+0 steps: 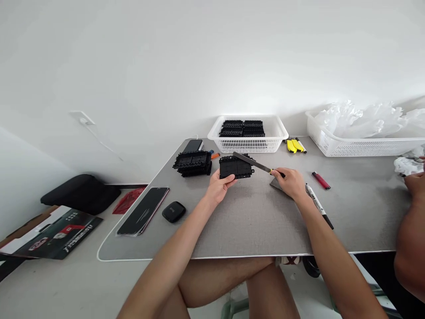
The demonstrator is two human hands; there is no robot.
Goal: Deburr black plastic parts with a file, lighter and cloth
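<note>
My left hand (217, 188) grips a flat black plastic part (234, 168) by its lower left edge, thumb on the front face. In my right hand (290, 182) is a file (254, 164), held by its dark and yellow handle. Its long flat blade lies across the upper edge of the black part. Beside my left hand sits a stack of similar black plastic parts (193, 163). Under my right hand a grey flat piece (280, 187) is partly hidden. A white marker (318, 204) lies just right of my right wrist.
A white basket (249, 144) with more black parts stands at the back, and another basket (372, 148) holds clear plastic bags. Yellow-handled tools (294, 145), a red lighter (321, 180), a phone (142, 212) and a black case (173, 212) lie on the table. A co-worker's hand (415, 182) is at right.
</note>
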